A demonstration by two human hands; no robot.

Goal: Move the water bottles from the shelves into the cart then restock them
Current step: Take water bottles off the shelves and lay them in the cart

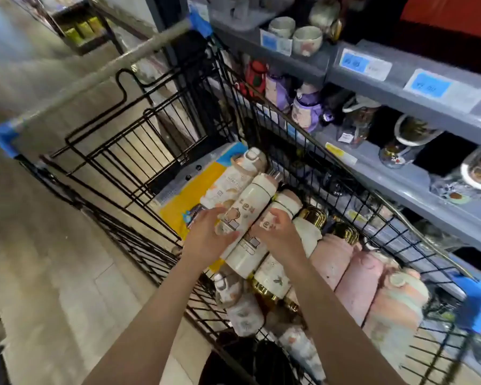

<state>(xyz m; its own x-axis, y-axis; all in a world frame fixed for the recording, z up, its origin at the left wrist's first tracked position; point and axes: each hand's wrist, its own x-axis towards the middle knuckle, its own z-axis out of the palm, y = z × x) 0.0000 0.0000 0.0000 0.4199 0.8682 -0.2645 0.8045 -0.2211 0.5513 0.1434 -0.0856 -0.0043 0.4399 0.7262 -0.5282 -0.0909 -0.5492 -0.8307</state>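
Both hands [206,234] on cream bottle [245,218] in cart [303,151]; print unreadable.

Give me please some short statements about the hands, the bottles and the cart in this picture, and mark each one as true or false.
1. Both hands hold white bottles over the cart. True: the left hand grips the cartoon bear bottle and the right hand grips a second white bottle beside it.
2. The cart holds no bottles. False: many lie in it, among them pink bottles.
3. The cart stands beside a grey shelf. True.
4. The shelf holds nothing. False: a purple bottle and cups stand there.
5. A yellow package lies in the cart. True.
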